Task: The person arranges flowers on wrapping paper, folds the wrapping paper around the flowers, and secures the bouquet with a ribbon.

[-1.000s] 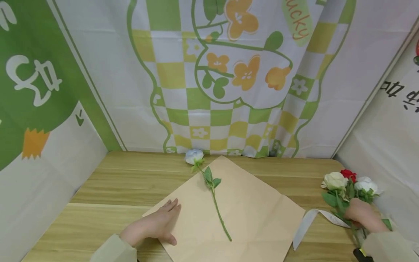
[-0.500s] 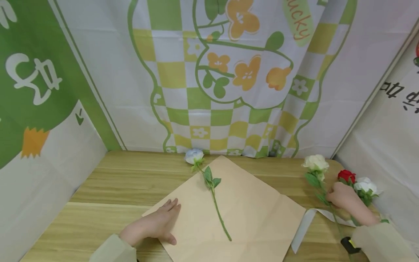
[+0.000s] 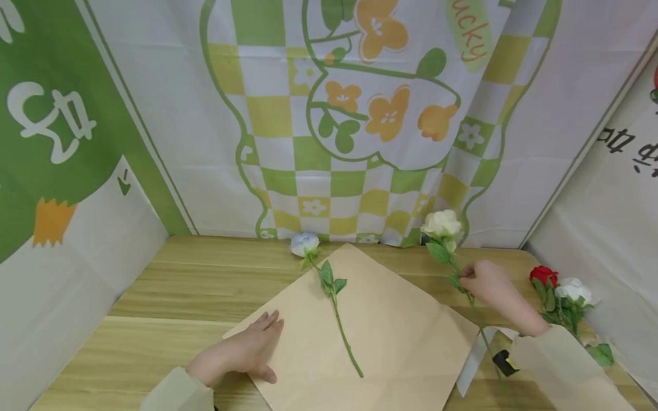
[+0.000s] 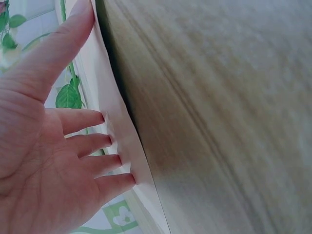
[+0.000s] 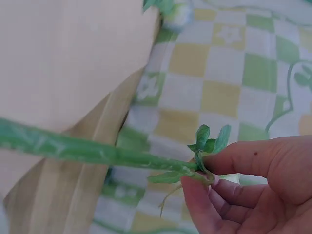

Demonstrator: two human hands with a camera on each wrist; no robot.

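My right hand (image 3: pixel 490 288) pinches the green stem (image 5: pixel 97 151) of a cream rose (image 3: pixel 442 224) between thumb and fingers, just below its leaves. The rose is raised at the right of the paper, its bloom upward and its stem slanting down past the wrist. My left hand (image 3: pixel 247 349) rests with spread, straight fingers on the left edge of a tan sheet of wrapping paper (image 3: pixel 401 325); in the left wrist view, its fingertips (image 4: pixel 127 179) touch the paper. A pale blue rose (image 3: pixel 305 244) lies across the paper, its bloom beyond the upper left edge.
A red rose (image 3: pixel 544 276) and a white rose (image 3: pixel 573 290) lie at the right end of the wooden table (image 3: pixel 154 302). A whitish ribbon (image 3: pixel 472 365) lies by the paper's right corner. A patterned curtain (image 3: pixel 349 142) hangs behind the table.
My right hand has drawn the cream rose out from beside the red and white roses and carried it left and up toward the paper. My left hand has stayed in place.
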